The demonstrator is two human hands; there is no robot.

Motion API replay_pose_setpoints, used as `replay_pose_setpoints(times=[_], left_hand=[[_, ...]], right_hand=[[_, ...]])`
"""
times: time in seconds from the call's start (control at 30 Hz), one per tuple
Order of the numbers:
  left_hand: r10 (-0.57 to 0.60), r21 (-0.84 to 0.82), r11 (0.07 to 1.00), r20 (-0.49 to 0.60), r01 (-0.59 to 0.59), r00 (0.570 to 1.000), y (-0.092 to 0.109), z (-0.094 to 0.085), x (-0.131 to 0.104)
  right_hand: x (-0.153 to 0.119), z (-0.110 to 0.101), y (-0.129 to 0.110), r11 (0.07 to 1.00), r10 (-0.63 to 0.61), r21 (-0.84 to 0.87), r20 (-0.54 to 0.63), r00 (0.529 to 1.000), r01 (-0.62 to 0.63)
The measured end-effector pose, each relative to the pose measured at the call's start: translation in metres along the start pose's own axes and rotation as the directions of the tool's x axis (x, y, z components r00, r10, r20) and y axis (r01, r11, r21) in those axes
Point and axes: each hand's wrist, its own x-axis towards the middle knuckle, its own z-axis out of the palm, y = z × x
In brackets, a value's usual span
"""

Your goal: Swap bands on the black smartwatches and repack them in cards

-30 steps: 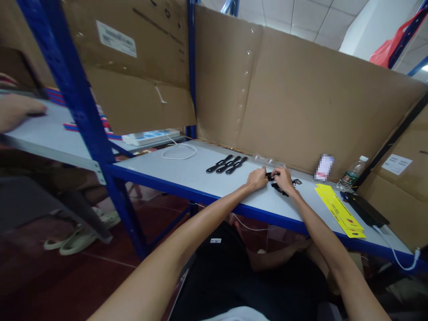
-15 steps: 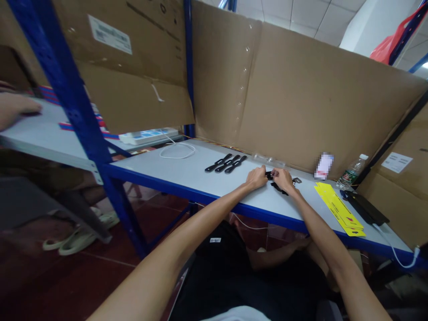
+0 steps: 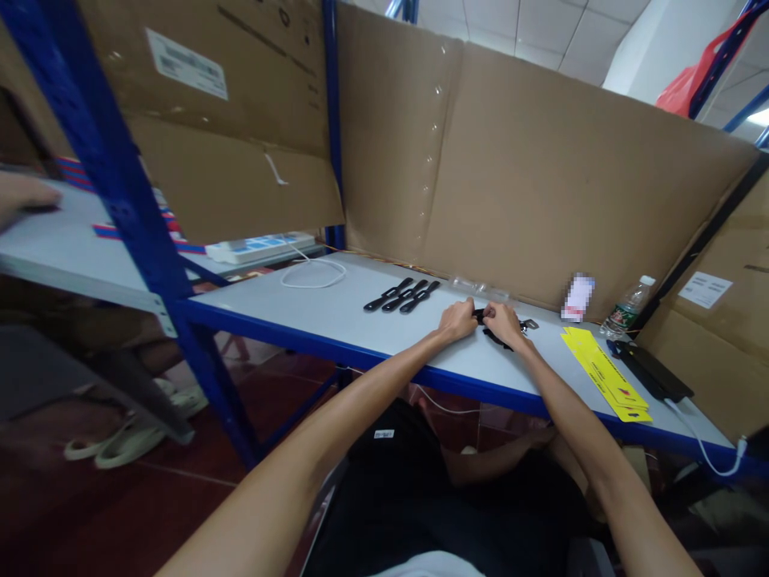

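My left hand [image 3: 459,320] is closed around a small black part [image 3: 479,316], most of it hidden by the fingers. Pressed against that same part, the fingertips of my right hand [image 3: 503,322] are pinched together; whether they hold a second small piece I cannot tell. Under my right palm lie more black pieces [image 3: 496,340] on the grey tabletop [image 3: 288,308]. Just to the right of that hand is a small metal-looking piece [image 3: 529,324]. Several slim black handles [image 3: 401,296], each with a slot, lie side by side to the left of my hands.
Yellow printed cards [image 3: 604,373], a black power bank-like slab [image 3: 652,370] with a white cable, and a plastic bottle [image 3: 628,308] are on the right. Clear plastic pieces [image 3: 481,288] lie behind my hands. Cardboard [image 3: 529,160] walls the back. A co-worker's hand [image 3: 27,192] rests at far left.
The whole view has shifted slightly left. Both hands stay at the same spot on the table, with only slight finger movement around the black part.
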Motion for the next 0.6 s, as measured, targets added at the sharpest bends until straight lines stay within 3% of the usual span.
replay_pose_setpoints(times=[0.13,0.3,0.43,0.53,0.6], left_hand=[[-0.032,-0.001,0.999,0.002,0.032,0.999,0.0012,-0.0009,-0.0002],[-0.027,0.002,1.0,0.0,0.027,1.0,0.0012,-0.0007,0.0001],[-0.024,0.006,1.0,-0.006,0.024,1.0,-0.0004,0.0015,0.0024],[-0.018,0.012,1.0,-0.009,0.019,1.0,-0.0006,0.002,0.0027],[-0.019,0.005,1.0,-0.01,0.019,1.0,-0.0003,0.0014,0.002]], right_hand=[[-0.0018,-0.0025,0.0024,0.997,-0.08,0.001,0.033,0.996,0.08],[-0.0011,-0.0007,0.005,0.999,-0.044,0.01,0.016,0.999,0.044],[0.0035,-0.0004,0.0069,0.988,-0.146,0.028,-0.097,0.984,0.149],[0.0052,-0.0031,0.0087,0.998,-0.043,0.029,-0.146,0.988,0.048],[0.0039,-0.005,0.0087,1.0,-0.011,0.012,-0.103,0.995,0.013]])
